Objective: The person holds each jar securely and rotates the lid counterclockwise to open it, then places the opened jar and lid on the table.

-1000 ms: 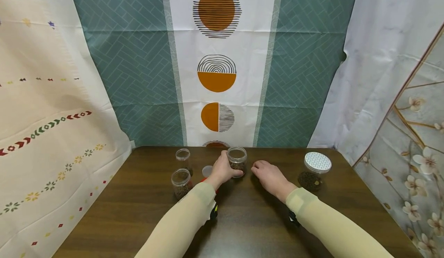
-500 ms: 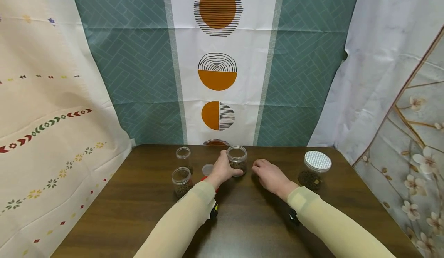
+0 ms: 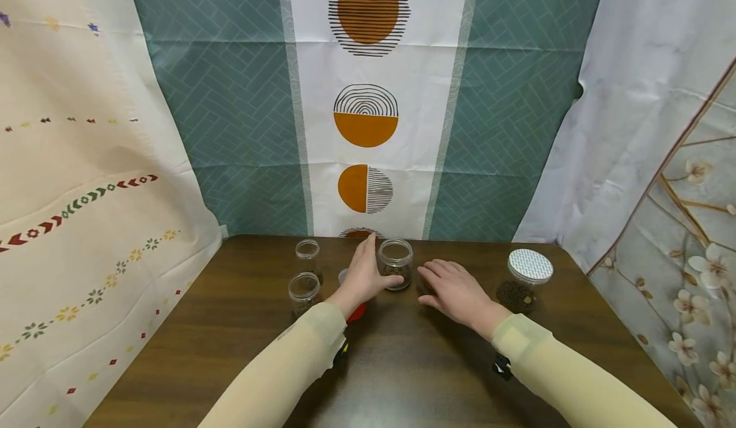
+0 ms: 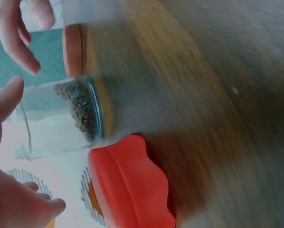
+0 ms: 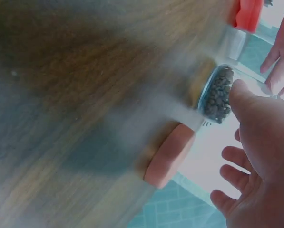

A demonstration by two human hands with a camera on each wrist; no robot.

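A clear open jar point(image 3: 395, 263), partly filled with small brown pellets, stands upright at the middle back of the table. My left hand point(image 3: 365, 278) is beside its left side, fingers straight and thumb spread in front of the jar. In the left wrist view, a gap shows between that hand and the jar. My right hand point(image 3: 457, 292) hovers to the right of the jar, fingers loosely spread and holding nothing. Below it in the right wrist view sits a flat, round reddish-brown piece point(image 5: 169, 156), hidden by the hand in the head view.
A red wavy-edged object point(image 4: 130, 183) sits near the jar, mostly behind my left hand. Two more open jars, one nearer point(image 3: 304, 292) and one farther point(image 3: 307, 255), stand to the left. At right is a jar of dark contents with a patterned white lid point(image 3: 530, 266).
My left hand has let go of the jar, its fingers straightening and moving slightly left. The right hand's fingers have spread, with the thumb moving out. The head view has tilted slightly.
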